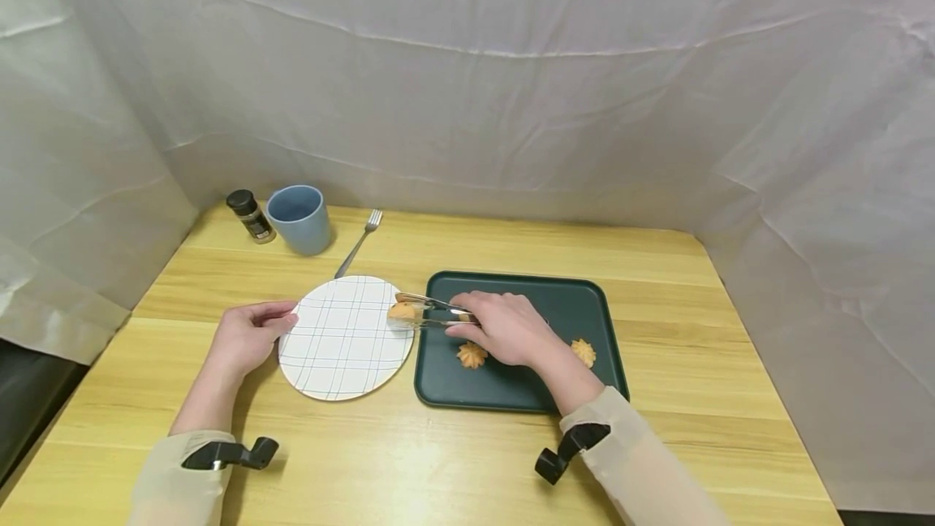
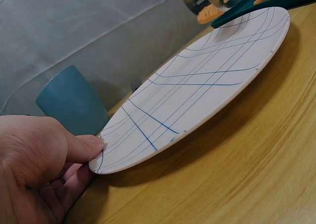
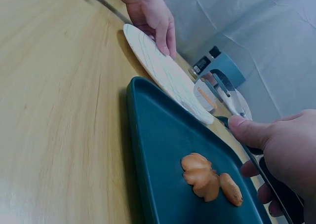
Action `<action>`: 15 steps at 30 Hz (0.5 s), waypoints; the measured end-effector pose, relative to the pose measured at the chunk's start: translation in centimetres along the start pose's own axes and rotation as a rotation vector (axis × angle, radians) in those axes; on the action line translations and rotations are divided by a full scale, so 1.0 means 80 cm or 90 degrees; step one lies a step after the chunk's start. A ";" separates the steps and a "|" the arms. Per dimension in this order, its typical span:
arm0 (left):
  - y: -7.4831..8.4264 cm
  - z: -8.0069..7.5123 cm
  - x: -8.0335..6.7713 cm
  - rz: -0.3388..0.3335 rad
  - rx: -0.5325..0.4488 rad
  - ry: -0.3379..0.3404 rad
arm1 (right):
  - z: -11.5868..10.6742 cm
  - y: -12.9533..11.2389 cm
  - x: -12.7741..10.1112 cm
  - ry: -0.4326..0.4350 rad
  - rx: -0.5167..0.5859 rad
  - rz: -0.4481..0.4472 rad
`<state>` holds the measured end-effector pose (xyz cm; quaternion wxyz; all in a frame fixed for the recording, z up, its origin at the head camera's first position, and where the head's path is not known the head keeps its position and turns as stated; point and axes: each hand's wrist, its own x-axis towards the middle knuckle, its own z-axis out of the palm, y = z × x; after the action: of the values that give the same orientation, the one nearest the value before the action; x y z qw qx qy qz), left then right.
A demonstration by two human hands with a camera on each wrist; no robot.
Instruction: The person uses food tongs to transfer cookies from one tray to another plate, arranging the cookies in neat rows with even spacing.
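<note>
White plate (image 1: pixel 343 343) with blue grid lines, dark green tray (image 1: pixel 584 307), orange-tan cookies (image 1: pixel 471 355), blue cup (image 1: pixel 298 217), pale yellow wood table (image 1: pixel 453 461)

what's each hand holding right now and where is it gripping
The right hand grips tongs by their handle end; the tips clamp a cookie. The left hand holds the plate by its left rim.

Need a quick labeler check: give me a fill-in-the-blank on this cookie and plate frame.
1. The right hand grips ____ that pinch a cookie.
2. The left hand holds the rim of the checked ____.
3. On the green tray lie ____ other cookies.
4. The fork lies beside the blue ____.

Missing words: tongs; plate; two; cup
</note>
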<state>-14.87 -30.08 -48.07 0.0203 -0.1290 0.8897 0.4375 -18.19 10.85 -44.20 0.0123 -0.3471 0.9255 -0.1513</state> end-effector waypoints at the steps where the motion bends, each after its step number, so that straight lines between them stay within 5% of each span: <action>1: 0.000 0.000 0.000 0.001 0.001 0.000 | 0.001 -0.001 0.001 -0.002 -0.001 0.001; 15: 0.000 0.002 0.000 0.004 0.004 0.008 | 0.008 -0.007 0.015 -0.031 -0.009 0.020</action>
<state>-14.89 -30.00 -48.18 0.0139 -0.1289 0.8917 0.4337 -18.62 9.48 -44.55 0.0347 -0.3361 0.9313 -0.1358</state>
